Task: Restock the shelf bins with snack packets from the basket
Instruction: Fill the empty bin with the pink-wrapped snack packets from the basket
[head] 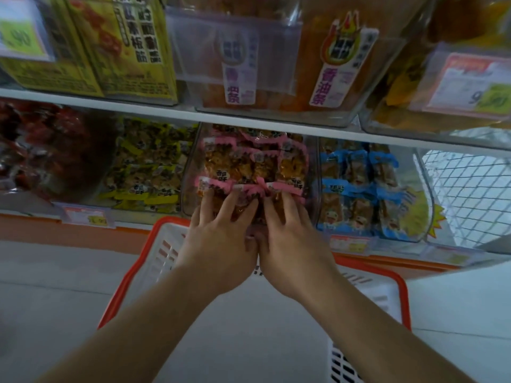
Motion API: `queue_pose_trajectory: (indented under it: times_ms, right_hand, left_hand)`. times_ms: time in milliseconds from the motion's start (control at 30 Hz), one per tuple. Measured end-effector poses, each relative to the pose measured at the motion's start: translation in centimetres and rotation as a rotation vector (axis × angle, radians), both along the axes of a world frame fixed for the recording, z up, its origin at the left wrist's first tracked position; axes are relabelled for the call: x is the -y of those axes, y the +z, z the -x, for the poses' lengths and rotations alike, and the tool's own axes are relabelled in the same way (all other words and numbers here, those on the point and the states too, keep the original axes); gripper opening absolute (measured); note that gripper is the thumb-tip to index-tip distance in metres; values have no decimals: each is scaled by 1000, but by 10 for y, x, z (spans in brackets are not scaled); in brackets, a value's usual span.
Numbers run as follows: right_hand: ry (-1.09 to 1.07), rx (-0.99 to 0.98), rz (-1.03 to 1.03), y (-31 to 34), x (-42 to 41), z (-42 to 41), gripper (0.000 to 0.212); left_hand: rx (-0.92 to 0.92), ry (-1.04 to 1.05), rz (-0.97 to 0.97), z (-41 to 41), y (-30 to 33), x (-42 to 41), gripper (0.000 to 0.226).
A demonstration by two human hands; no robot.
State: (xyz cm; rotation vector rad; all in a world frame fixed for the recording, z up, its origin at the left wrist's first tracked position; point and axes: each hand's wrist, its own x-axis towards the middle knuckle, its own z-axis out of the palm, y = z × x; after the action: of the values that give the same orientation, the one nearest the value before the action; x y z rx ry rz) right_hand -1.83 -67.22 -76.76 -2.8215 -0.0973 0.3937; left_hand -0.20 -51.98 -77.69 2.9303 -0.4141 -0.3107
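Both hands, left [221, 230] and right [287, 230], are pressed with spread fingers on pink-edged packets [254, 167] in the centre bin [313, 172]. Yellow [146, 172] and blue packets [359, 183] flank it; the basket [154, 244] sits below.

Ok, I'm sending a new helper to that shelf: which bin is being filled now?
Find the lower shelf, under the white shelf board. The clear bin in the middle, straight above the orange basket, is it. Its packets have pink edges; the neighbours' are yellow and blue.
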Motion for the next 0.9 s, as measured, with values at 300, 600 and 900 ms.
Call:
queue_pose_trajectory:
  times_ms: [300, 600, 900]
  right_hand:
    - [-1, 3, 36, -7, 5, -7, 80]
    - [-103, 149, -145, 16, 1, -19, 77]
    - [-233, -109, -95, -13, -8, -86, 75]
  left_hand:
    - [-59, -38, 11, -7, -10, -9, 75]
    - [166, 23, 168, -24, -4, -9, 62]
    - [203, -52, -18, -89, -46, -4, 69]
